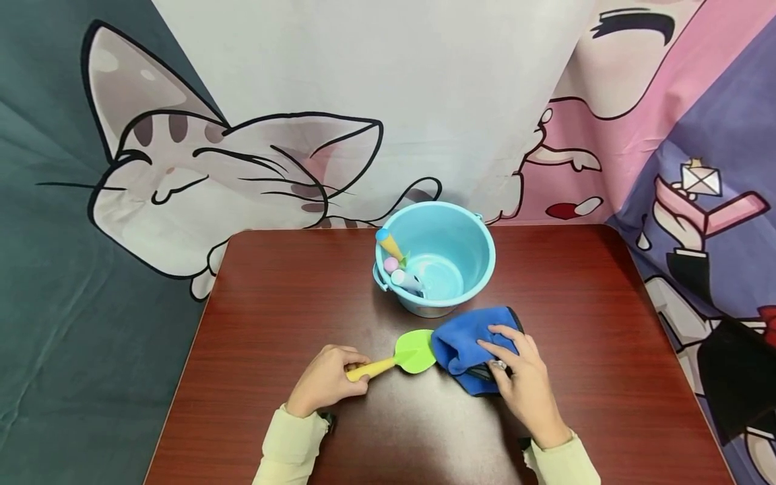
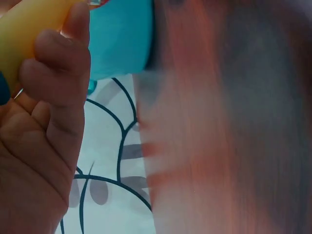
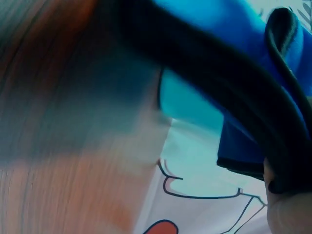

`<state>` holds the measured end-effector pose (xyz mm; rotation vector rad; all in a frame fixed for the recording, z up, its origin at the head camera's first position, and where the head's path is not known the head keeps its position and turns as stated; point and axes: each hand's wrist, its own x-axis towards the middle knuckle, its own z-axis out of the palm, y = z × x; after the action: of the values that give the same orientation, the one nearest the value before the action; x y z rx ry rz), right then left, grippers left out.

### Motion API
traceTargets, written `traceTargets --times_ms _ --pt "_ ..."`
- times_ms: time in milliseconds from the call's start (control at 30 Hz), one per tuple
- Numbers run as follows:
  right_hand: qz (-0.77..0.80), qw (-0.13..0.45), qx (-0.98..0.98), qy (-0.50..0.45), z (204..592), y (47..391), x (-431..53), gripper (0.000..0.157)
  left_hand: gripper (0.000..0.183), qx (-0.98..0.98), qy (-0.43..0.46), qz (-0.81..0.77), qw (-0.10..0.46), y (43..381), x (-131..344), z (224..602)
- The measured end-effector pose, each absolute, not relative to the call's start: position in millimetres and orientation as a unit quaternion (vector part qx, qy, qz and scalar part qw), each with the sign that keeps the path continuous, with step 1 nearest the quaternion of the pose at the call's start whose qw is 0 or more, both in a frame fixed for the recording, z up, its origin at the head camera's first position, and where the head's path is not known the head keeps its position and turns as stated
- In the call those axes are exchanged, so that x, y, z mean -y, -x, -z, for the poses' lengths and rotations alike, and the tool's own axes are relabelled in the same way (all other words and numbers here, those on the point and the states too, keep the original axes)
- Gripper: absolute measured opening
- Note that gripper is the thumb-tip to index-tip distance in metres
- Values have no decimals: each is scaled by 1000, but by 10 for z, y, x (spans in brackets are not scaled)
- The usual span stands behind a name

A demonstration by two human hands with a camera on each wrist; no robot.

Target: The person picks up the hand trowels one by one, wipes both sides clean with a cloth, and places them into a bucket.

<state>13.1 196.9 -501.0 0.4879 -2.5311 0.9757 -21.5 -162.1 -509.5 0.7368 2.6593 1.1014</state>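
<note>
My left hand (image 1: 332, 378) grips the yellow handle (image 1: 371, 370) of a toy shovel with a green blade (image 1: 415, 351). In the left wrist view, curled fingers (image 2: 56, 63) wrap that handle. A blue cloth (image 1: 469, 343) with black edging is bunched in my right hand (image 1: 521, 374), which wears a ring and holds it from the right side. The shovel's blade tip meets the left edge of the cloth in the head view. Close to the camera in the right wrist view, the cloth (image 3: 253, 141) covers most of the fingers.
Behind the hands stands a light blue bucket (image 1: 479, 269) near the table's back edge. Inside it, at the left, lie a yellow-and-blue toy piece (image 1: 389, 244), a pink ball (image 1: 391, 265) and a whitish cylinder (image 1: 406, 280). A cartoon-printed cloth (image 1: 364, 60) hangs behind the brown table (image 1: 273, 296).
</note>
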Motion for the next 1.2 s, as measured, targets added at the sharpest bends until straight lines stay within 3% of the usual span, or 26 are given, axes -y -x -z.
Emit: traceTargets --times_ms 367,1200 --pt "-424 237 846 -219 4979 -131 -1849 42 17 -893 -252 -360 95 234 1544 5117" --pt "-392 169 860 -281 5079 -133 -1579 41 17 -855 -262 -432 116 267 1389 5061"
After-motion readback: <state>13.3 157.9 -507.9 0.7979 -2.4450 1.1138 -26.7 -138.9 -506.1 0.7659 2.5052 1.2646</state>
